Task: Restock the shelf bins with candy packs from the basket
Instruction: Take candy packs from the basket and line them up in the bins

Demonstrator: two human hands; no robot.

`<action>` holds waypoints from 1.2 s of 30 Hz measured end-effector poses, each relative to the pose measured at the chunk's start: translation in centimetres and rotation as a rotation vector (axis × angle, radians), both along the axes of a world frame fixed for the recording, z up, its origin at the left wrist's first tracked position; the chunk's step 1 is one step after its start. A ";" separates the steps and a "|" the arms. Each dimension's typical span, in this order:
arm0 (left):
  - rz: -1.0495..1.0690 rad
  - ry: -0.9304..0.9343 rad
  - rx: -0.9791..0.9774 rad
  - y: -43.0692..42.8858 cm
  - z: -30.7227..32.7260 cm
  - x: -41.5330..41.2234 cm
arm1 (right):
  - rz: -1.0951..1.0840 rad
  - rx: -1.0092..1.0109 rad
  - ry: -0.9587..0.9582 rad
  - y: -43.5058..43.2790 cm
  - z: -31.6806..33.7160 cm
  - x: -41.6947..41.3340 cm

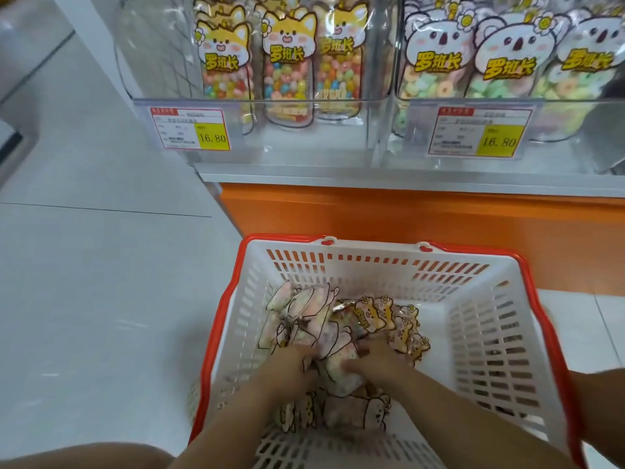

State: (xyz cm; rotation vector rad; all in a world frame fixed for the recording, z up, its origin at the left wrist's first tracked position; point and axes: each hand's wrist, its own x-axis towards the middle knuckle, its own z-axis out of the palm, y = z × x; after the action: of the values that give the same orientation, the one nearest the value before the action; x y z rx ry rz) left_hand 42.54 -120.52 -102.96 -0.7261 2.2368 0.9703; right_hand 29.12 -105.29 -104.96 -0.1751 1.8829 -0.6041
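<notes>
A white basket (473,319) with an orange rim stands on the floor below the shelf. Several candy packs (341,323) lie piled in its left half. Both hands are down inside it. My left hand (287,363) and my right hand (375,363) close on the same blurred pastel pack (334,367) from either side; the fingers are hidden among the packs. Above, a clear left bin (257,137) holds upright fox-face packs (287,62) of coloured beans. A clear right bin (554,130) holds koala-face packs (507,55) of ring candy.
Price tags reading 16.80 hang on the left bin front (191,128) and the right bin front (480,133). An orange panel (406,214) runs under the shelf edge. Pale floor tiles (101,265) spread to the left. My knees show at the bottom corners.
</notes>
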 end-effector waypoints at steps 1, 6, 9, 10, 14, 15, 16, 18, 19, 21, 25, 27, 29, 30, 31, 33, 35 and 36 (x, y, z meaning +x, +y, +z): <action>0.046 0.014 -0.011 0.0 0.2 -0.2 | -0.007 0.003 0.003 0.1 0.7 -0.7; 0.219 0.060 -0.161 -0.2 1.3 -1.8 | -0.176 -0.082 0.013 2.0 5.3 -5.3; 0.285 0.113 -0.127 0.3 3.4 -3.3 | -0.379 -0.190 -0.063 3.7 8.3 -6.8; 0.299 0.138 -0.086 0.7 4.4 -3.9 | -0.436 -0.239 -0.106 4.2 9.2 -7.0; 0.661 0.148 0.499 3.4 9.9 -5.7 | -0.632 -0.437 -0.296 5.7 11.9 -6.6; 0.776 0.159 0.659 4.1 11.2 -6.0 | -0.682 -0.473 -0.335 6.0 12.5 -6.4; 0.864 0.204 0.756 4.6 12.2 -6.2 | -0.704 -0.511 -0.361 6.2 13.2 -6.1; 0.920 0.329 0.813 5.2 13.5 -6.5 | -0.698 -0.565 -0.369 6.5 14.7 -5.6; 0.921 0.385 0.816 5.3 14.1 -6.5 | -0.664 -0.585 -0.358 6.6 15.6 -5.4; 0.900 0.485 0.802 5.4 15.4 -6.6 | -0.556 -0.588 -0.246 6.6 17.1 -5.0; 0.806 0.698 0.673 6.1 18.7 -6.3 | -0.250 -0.494 0.320 6.0 20.7 -3.8; 0.735 0.788 0.566 6.7 20.2 -6.2 | -0.253 -0.541 0.541 5.8 22.2 -3.0; 0.672 0.844 0.535 7.3 22.0 -6.3 | -0.293 -0.621 0.705 5.7 23.3 -2.5; 0.653 0.868 0.533 7.7 22.8 -6.6 | -0.284 -0.655 0.728 5.6 23.9 -2.6; 0.648 0.880 0.556 7.9 23.3 -6.7 | -0.260 -0.681 0.707 5.5 24.2 -2.5; 0.607 0.903 0.649 8.8 25.1 -7.2 | -0.269 -0.748 0.580 5.5 25.5 -2.8; 0.549 0.942 0.643 9.3 26.5 -8.0 | -0.350 -0.837 0.400 5.6 26.6 -3.6; 0.511 0.971 0.591 9.3 27.0 -8.5 | -0.383 -0.881 0.332 5.6 27.4 -4.0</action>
State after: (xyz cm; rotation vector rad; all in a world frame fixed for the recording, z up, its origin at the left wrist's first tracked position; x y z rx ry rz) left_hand 34.09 -111.18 -75.94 -0.6123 2.2721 2.5263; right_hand 25.12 -99.64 -77.57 -0.5110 1.8478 -1.7377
